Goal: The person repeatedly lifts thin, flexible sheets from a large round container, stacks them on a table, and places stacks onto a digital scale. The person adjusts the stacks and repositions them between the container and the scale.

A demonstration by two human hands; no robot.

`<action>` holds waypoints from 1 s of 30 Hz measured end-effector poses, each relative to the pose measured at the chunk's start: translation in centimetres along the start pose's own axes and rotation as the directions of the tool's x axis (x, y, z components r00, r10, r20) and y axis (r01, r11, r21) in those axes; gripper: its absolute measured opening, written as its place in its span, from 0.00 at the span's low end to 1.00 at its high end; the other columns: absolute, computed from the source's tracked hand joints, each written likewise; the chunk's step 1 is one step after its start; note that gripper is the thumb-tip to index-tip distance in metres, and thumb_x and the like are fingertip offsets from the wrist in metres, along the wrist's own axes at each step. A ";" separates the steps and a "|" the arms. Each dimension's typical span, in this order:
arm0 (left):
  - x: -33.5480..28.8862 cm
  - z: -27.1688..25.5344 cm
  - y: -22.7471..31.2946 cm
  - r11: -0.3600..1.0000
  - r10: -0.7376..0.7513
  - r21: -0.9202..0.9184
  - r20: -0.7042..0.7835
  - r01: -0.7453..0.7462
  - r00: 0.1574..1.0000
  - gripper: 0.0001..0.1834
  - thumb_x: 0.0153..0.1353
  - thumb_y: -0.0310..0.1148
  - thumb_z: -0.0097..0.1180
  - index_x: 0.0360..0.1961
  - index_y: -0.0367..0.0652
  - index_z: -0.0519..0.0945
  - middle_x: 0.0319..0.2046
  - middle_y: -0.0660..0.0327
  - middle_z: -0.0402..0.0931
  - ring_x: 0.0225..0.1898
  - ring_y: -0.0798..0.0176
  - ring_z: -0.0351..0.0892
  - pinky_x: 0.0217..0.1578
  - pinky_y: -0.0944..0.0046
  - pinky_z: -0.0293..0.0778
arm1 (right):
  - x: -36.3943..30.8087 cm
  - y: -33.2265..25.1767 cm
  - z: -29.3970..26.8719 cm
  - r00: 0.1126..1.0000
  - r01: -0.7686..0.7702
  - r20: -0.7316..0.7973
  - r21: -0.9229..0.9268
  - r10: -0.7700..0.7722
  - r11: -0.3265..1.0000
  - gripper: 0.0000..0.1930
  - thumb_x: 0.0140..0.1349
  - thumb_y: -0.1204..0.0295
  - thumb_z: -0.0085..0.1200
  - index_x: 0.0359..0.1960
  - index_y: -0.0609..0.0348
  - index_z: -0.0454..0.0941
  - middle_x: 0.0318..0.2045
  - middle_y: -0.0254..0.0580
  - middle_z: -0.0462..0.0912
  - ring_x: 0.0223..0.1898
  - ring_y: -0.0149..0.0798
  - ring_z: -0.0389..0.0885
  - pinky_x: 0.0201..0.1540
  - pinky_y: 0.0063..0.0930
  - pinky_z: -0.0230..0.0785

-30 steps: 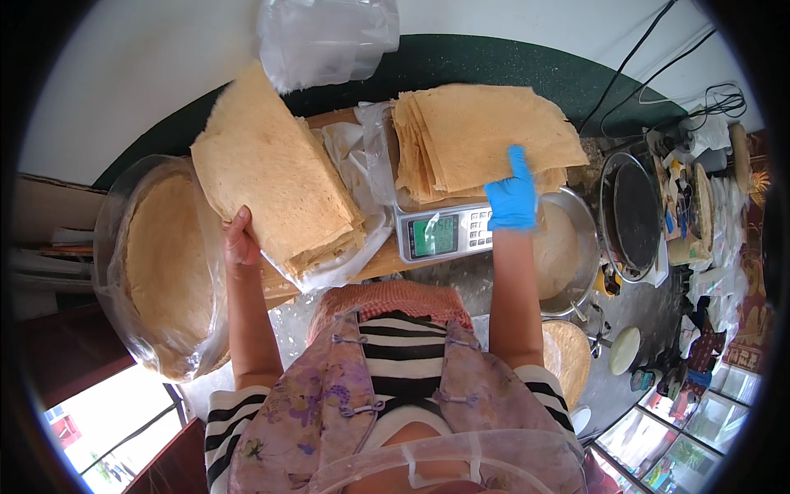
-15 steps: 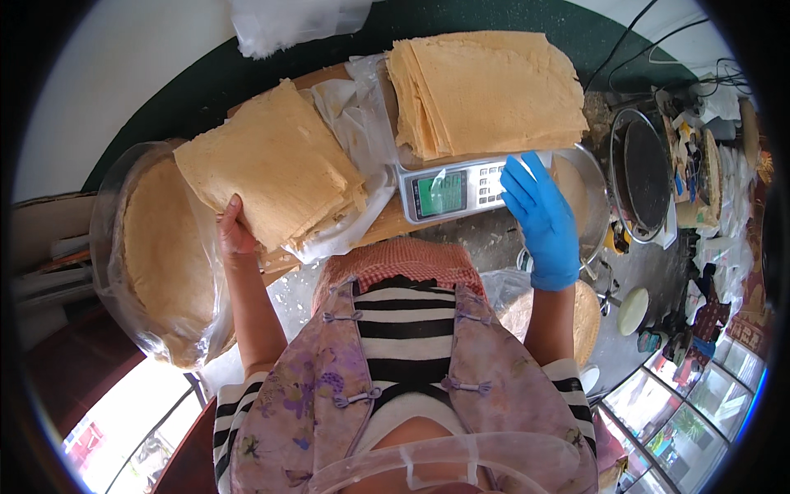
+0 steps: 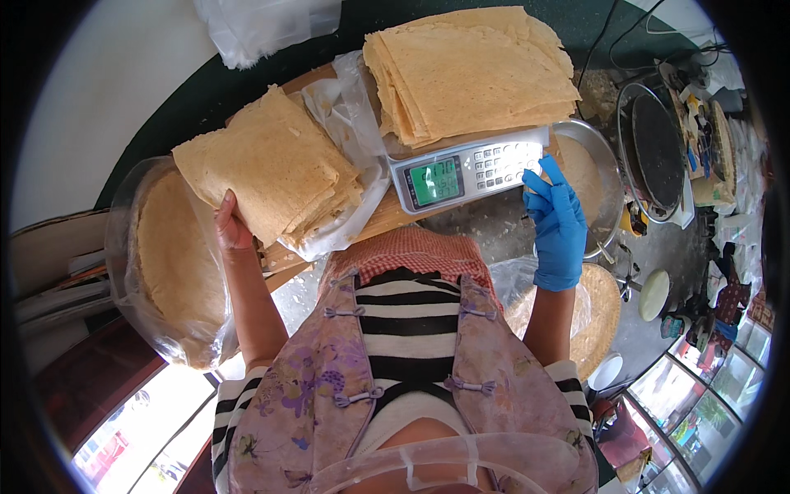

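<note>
My bare left hand (image 3: 232,222) grips the near left edge of a folded stack of thin tan flatbreads (image 3: 267,165), thumb on top and the other fingers hidden beneath. A plastic sheet (image 3: 354,177) lies under and beside that stack. To its right, a second, larger stack of flatbreads (image 3: 473,74) rests on a digital scale (image 3: 448,177) with a lit green display and a keypad. My right hand (image 3: 558,226), in a blue glove, is at the right end of the keypad, fingers apart and partly bent, holding nothing. Whether a fingertip touches a key I cannot tell.
A plastic-lined round container of flatbread (image 3: 177,255) stands at the left. Metal basin (image 3: 607,173) and dark round pan (image 3: 657,152) are on the right. A woven round tray (image 3: 605,313) lies low right. White plastic (image 3: 267,25) hangs at the top left.
My right hand has shifted slightly right, and its fingers, straight and together before, are now bent and apart at the keypad's end. My left hand keeps its grip. The whole view has shifted a little.
</note>
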State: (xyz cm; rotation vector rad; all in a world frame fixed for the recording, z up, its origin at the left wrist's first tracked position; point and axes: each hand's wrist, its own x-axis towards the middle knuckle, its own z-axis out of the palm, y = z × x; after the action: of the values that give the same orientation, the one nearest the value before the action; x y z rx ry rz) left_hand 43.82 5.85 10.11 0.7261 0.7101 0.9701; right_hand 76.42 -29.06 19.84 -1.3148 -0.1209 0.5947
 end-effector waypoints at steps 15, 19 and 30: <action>-2.2 1.3 -0.1 0.999 0.028 0.032 0.112 -0.031 0.993 0.31 0.50 0.27 0.62 0.57 0.41 0.66 0.50 0.58 0.73 0.52 0.59 0.72 0.55 0.57 0.69 | 4.9 -0.6 3.0 0.846 0.533 0.368 -0.602 -0.386 0.594 0.16 0.59 0.74 0.54 0.51 0.57 0.76 0.48 0.42 0.79 0.47 0.37 0.77 0.51 0.28 0.68; -2.6 3.0 0.5 0.994 -0.003 0.105 0.164 -0.015 0.986 0.34 0.45 0.25 0.67 0.55 0.40 0.69 0.48 0.59 0.75 0.49 0.59 0.75 0.53 0.58 0.70 | 12.6 -4.5 4.9 0.669 0.731 0.659 -0.667 -0.342 0.144 0.23 0.56 0.70 0.57 0.55 0.51 0.73 0.54 0.47 0.74 0.56 0.45 0.70 0.59 0.35 0.61; -2.1 9.7 7.0 0.740 -0.182 0.670 0.295 -0.068 0.938 0.20 0.47 0.20 0.64 0.44 0.38 0.78 0.38 0.66 0.79 0.38 0.73 0.76 0.40 0.71 0.73 | 25.3 -3.9 15.1 0.651 0.745 0.746 -0.592 0.141 -0.308 0.39 0.44 0.53 0.64 0.61 0.47 0.66 0.66 0.50 0.56 0.68 0.51 0.50 0.69 0.43 0.41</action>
State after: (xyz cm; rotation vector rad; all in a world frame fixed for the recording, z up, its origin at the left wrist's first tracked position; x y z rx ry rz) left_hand 47.46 4.49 21.55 1.4713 0.7670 0.4768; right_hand 93.00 -4.41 21.37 -2.4398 -1.9933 0.1638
